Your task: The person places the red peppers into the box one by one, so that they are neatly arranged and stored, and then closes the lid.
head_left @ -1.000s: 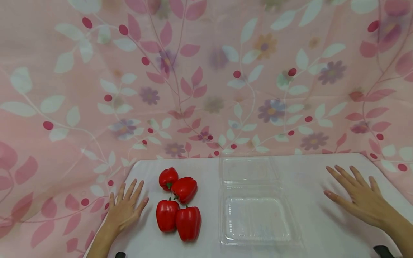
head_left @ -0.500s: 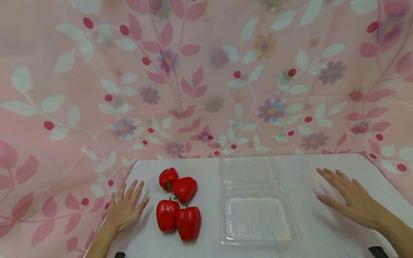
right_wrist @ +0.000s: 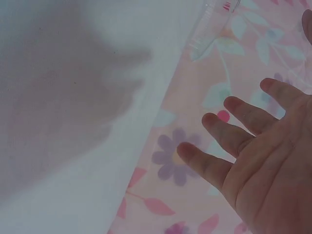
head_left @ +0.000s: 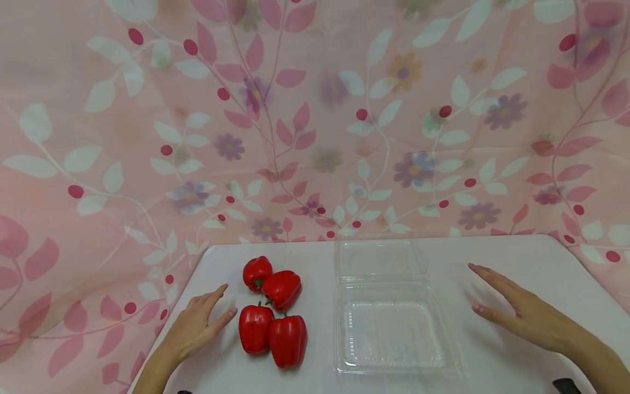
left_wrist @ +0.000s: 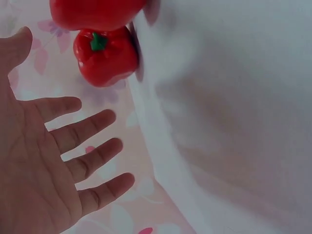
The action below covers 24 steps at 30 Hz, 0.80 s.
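Note:
Several red bell peppers with green stems stand grouped on the left half of the white table: a far one [head_left: 257, 273], one tipped beside it [head_left: 282, 289], and two nearer ones, left [head_left: 255, 328] and right [head_left: 287, 341]. My left hand [head_left: 196, 323] hovers just left of them, fingers extended, holding nothing; the left wrist view shows its palm [left_wrist: 39, 165] apart from a pepper [left_wrist: 107, 57]. A clear plastic clamshell container [head_left: 394, 334] lies with its lid folded back in the middle. To its right my right hand [head_left: 526, 317] hovers, fingers straight, touching nothing.
The white table [head_left: 315, 380] bears the peppers and the container. Behind it hangs a pink floral curtain [head_left: 315, 180], close to the table's far edge. In the right wrist view, a corner of the clear container [right_wrist: 209, 29] shows at the top.
My right hand has moved left toward the container and turned more on its side. The left hand has turned and shifted slightly right, nearer the peppers. Peppers and container stay put.

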Tool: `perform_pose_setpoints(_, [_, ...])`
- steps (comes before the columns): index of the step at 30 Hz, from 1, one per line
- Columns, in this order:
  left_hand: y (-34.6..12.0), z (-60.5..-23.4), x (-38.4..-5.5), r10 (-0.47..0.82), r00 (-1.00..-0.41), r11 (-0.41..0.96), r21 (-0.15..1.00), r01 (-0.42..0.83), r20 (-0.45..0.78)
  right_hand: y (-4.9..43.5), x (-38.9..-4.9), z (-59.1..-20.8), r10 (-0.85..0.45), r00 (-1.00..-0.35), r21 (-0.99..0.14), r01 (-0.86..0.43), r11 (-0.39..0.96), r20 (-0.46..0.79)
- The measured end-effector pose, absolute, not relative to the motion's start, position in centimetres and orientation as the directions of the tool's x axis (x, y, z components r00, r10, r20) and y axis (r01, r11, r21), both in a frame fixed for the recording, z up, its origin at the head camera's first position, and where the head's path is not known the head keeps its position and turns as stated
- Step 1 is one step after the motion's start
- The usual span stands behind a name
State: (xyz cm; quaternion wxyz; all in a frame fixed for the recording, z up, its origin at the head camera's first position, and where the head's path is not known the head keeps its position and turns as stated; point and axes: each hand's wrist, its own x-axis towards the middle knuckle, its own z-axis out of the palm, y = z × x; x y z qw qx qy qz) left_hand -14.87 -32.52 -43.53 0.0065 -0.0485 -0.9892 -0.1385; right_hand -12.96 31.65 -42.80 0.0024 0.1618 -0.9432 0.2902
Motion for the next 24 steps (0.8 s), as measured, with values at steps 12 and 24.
perform_pose_setpoints(12, [-30.4, -42.5, -14.0, 0.057, -0.993, 0.927, 0.374, 0.016, -0.101, 30.5, -12.7, -43.4, -0.329, -0.936, -0.551, -0.342, 0.761, 0.126])
perform_pose_setpoints(24, [-29.9, -43.1, -13.8, 0.095, -0.99, 0.905, 0.424, 0.042, -0.105, 29.3, -12.4, -43.9, -0.362, -0.929, -0.593, -0.336, 0.732, 0.079])
